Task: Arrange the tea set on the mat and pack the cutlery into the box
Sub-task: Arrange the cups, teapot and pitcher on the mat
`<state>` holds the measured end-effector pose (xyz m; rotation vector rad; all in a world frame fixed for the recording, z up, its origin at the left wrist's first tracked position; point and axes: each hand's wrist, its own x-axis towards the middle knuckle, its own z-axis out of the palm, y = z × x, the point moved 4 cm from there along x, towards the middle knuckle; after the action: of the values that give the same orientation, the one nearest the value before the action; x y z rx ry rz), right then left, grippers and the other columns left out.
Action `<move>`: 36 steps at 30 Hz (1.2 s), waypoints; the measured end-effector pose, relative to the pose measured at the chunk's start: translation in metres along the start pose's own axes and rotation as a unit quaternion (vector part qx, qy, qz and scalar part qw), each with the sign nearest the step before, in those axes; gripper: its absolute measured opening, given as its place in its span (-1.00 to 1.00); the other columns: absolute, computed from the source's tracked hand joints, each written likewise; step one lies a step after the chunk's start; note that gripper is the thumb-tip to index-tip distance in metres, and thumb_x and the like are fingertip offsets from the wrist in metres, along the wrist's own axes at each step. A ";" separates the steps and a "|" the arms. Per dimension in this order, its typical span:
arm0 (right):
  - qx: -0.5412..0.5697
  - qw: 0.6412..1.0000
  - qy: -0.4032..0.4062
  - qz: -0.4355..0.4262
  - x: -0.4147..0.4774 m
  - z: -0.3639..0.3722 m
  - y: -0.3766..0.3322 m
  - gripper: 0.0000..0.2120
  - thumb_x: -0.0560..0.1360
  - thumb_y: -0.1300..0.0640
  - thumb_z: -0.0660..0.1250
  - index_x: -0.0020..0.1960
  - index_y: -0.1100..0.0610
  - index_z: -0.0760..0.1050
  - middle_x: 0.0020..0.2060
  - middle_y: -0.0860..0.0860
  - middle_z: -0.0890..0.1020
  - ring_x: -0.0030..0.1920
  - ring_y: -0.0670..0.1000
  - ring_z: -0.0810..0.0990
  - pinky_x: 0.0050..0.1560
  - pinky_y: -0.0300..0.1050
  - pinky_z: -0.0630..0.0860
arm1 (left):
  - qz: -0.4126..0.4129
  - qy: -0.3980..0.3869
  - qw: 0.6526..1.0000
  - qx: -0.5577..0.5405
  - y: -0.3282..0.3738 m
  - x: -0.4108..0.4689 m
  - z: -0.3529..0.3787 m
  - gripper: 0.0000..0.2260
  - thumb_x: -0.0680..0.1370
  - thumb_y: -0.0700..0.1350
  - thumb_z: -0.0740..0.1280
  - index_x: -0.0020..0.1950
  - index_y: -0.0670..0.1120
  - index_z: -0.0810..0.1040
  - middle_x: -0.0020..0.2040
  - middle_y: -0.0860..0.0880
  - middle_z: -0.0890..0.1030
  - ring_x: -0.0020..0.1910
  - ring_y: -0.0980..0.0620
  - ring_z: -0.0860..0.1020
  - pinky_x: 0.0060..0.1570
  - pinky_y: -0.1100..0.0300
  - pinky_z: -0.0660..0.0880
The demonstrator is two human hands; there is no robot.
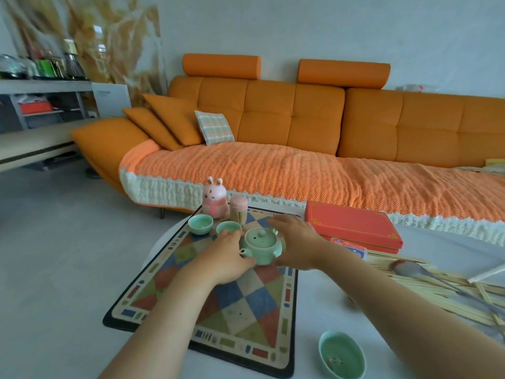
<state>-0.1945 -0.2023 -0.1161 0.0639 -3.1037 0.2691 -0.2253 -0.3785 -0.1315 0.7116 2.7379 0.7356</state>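
Head camera, looking down along both bare forearms over a white table (322, 310). Nearest us, by the table's near edge and just off the mat's near right corner, sits a shallow green bowl (341, 355), upright and alone. We judge it part of the tea set, not yet brought onto the mat. The patterned mat (240, 318) covers the table's left side, its near part bare.

Past the mat's middle, toward its far edge, stands the pale green teapot (261, 243), lid on, spout pointing near-left. Our left hand (224, 258) curls round the pot's left side, thumb under the spout. Our right hand (295, 242) lies against the right side, fingers stretched out rather than clenched; its thumb is hidden. We think two hands are used because the lid sits loose and could slip.

Toward the mat's far left corner, two matching cups (200, 224) stand side by side, one almost touching our left fingertips. Behind them, at the far edge, are a pink rabbit figure (214, 201) and a toothpick holder (238, 212).

At the table's right edge the cutlery waits unpacked: scattered chopsticks (437, 291) with a spoon (410, 269) lying across them, and beyond them the closed red box (352, 228). An orange sofa (300, 113) fills the background.
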 end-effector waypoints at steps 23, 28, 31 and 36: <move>0.161 0.976 0.044 0.140 0.042 0.014 0.018 -0.33 0.49 -0.01 0.39 0.50 0.12 0.20 0.34 0.09 0.32 0.27 0.14 0.45 0.24 0.01 0.47 | 0.020 0.108 0.977 -0.181 0.032 0.041 0.011 -0.59 0.58 -0.15 0.24 0.44 0.00 0.34 0.33 -0.01 0.34 0.23 -0.02 0.46 0.24 0.05 0.43; 0.135 0.982 0.029 0.131 0.062 0.016 0.023 -0.34 0.54 0.01 0.35 0.53 0.09 0.15 0.38 0.11 0.30 0.28 0.17 0.46 0.25 0.05 0.46 | 0.006 0.091 0.985 -0.146 0.026 0.054 0.014 -0.45 0.59 -0.10 0.25 0.57 -0.02 0.19 0.52 -0.03 0.23 0.45 -0.04 0.31 0.40 -0.01 0.32; 0.113 0.986 0.015 0.123 0.067 0.016 0.025 -0.33 0.54 0.00 0.35 0.53 0.10 0.13 0.38 0.12 0.30 0.27 0.18 0.46 0.24 0.04 0.45 | 0.008 0.088 0.989 -0.123 0.024 0.055 0.013 -0.45 0.60 -0.07 0.25 0.58 -0.03 0.17 0.54 -0.05 0.19 0.48 -0.05 0.26 0.41 0.00 0.29; 0.129 0.987 0.015 0.090 0.041 0.007 0.024 -0.28 0.54 -0.03 0.35 0.56 0.07 0.07 0.38 0.13 0.28 0.29 0.18 0.44 0.17 -0.01 0.46 | 0.041 0.133 0.988 -0.072 0.037 0.050 0.006 -0.54 0.57 -0.07 0.26 0.46 -0.01 0.31 0.38 -0.06 0.32 0.41 -0.08 0.28 0.36 -0.01 0.33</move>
<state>-0.2368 -0.1810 -0.1256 -0.2155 -3.0275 0.6678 -0.2518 -0.3226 -0.1213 0.7463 2.8623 1.1094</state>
